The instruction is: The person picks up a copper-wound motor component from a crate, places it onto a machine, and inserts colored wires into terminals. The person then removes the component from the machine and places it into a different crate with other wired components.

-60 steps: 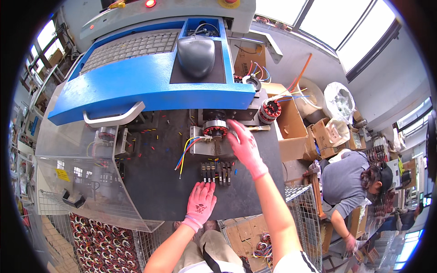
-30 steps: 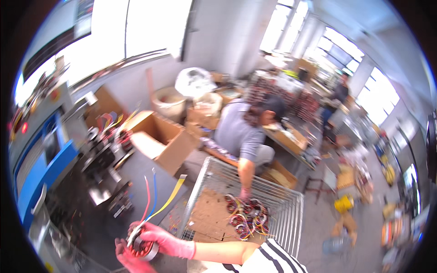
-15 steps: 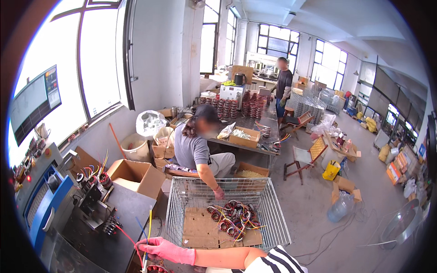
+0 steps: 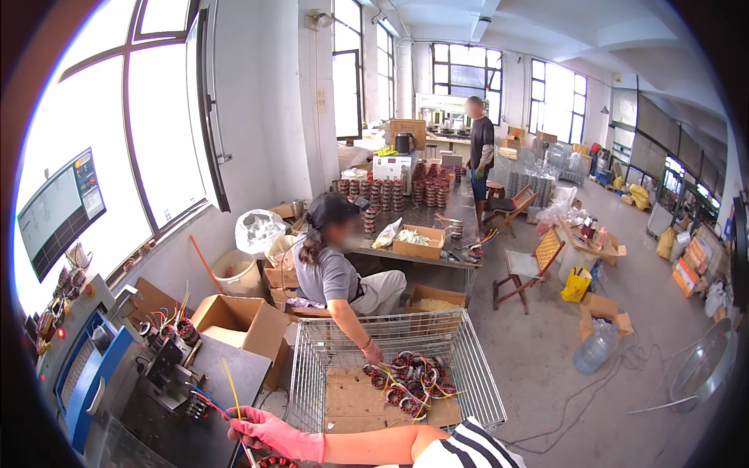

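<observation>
Holding wires (image 4: 229,381) near basket edge (image 4: 300,377)

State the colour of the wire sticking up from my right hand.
The wire is yellow, best seen in the head view.

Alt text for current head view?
Pink-gloved right hand holds thin yellow, blue and red wires near a partly visible red ring-shaped coil at the lower edge. Beyond, a grey-shirted seated co-worker reaches a gloved hand into a silver wire-mesh basket containing red-and-dark ring-shaped coils.
</observation>
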`<state>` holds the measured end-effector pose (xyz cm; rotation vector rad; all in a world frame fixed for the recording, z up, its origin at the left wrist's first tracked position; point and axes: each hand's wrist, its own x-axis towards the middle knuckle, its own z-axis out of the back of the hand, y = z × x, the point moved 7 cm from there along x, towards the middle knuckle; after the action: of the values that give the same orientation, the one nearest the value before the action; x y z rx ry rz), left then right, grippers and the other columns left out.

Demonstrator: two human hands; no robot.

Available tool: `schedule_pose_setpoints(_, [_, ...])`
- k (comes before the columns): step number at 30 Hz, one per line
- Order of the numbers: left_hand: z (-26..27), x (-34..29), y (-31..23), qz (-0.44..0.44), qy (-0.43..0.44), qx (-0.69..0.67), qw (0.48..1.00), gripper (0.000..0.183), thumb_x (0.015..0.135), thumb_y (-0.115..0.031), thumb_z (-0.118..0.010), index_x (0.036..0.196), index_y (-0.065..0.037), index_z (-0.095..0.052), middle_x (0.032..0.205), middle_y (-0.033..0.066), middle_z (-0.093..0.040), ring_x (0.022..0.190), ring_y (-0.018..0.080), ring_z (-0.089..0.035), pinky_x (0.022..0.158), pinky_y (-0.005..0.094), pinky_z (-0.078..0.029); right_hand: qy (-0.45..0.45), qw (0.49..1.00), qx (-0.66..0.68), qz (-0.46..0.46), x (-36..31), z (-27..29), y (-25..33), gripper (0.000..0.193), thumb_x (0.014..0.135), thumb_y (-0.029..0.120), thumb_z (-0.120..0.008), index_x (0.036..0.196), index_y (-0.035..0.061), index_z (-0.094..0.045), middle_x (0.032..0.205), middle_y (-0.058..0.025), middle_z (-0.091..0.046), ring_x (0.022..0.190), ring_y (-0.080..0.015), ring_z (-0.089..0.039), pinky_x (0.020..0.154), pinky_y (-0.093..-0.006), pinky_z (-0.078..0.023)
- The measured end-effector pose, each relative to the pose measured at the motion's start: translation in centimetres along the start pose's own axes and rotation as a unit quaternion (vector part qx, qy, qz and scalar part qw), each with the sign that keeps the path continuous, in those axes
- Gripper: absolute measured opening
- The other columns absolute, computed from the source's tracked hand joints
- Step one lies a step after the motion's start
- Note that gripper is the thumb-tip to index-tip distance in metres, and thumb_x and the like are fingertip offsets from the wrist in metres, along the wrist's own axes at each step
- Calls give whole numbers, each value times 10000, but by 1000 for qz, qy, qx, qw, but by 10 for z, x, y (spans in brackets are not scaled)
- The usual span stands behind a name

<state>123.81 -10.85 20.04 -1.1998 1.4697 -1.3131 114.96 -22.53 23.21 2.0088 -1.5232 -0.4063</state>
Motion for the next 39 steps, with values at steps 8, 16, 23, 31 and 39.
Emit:
schedule_pose_setpoints(8, [-22, 10, 1, 110, 17, -544, 832, 724, 840, -652, -461, 1366, -157, -418, 1381, 131, -446, 1268, 365, -414, 981, 538, -389, 43, 997, 6, -58, -4, -32, 36, 356, 962, 149, -488, 1301, 42, -496, 1048, -77, -631, 694, -37, -581, 646, -185, -522])
schedule_pose_setpoints(16, [5, 3, 9, 123, 9, -529, 839, 809, 809, -679, -511, 1361, -97, -404, 1375, 193, -419, 1255, 479, -378, 998, 588, -388, 29, 994, 11, -106, 1, -36, 17, 425, 952, 222, -544, 1316, 16, -472, 956, -17, -625, 671, -18, -554, 571, -131, -437])
schedule_pose_setpoints(23, [-2, -6, 17, 131, 1, -589, 798, 784, 850, -692, -407, 1371, -107, -400, 1355, 211, -439, 1251, 484, -383, 1052, 603, -302, -9, 978, -207, -9, -6, -34, 19, 117, 900, 111, -611, 1008, 84, -578, 831, -23, -644, 619, -65, -559, 531, -195, -447])
schedule_pose_setpoints(31, [7, -3, 12, 142, -35, -567, 811, 590, 866, -624, -457, 1284, -211, -506, 1231, 20, -570, 1117, 225, -546, 928, 424, -437, 211, 542, -785, 213, -60, -84, -1, 168, 746, 241, -677, 868, 133, -634, 823, -14, -603, 735, -206, -621, 603, -331, -500])
schedule_pose_setpoints(39, [15, -8, 25, 139, -100, -499, 850, 502, 941, -497, -412, 1266, -132, -528, 1231, 32, -578, 1122, 213, -542, 930, 387, -434, 331, 538, -775, -7, -74, -41, -31, 356, 707, 433, -648, 786, 86, -660, 874, -43, -585, 913, -250, -552, 732, -371, -493])
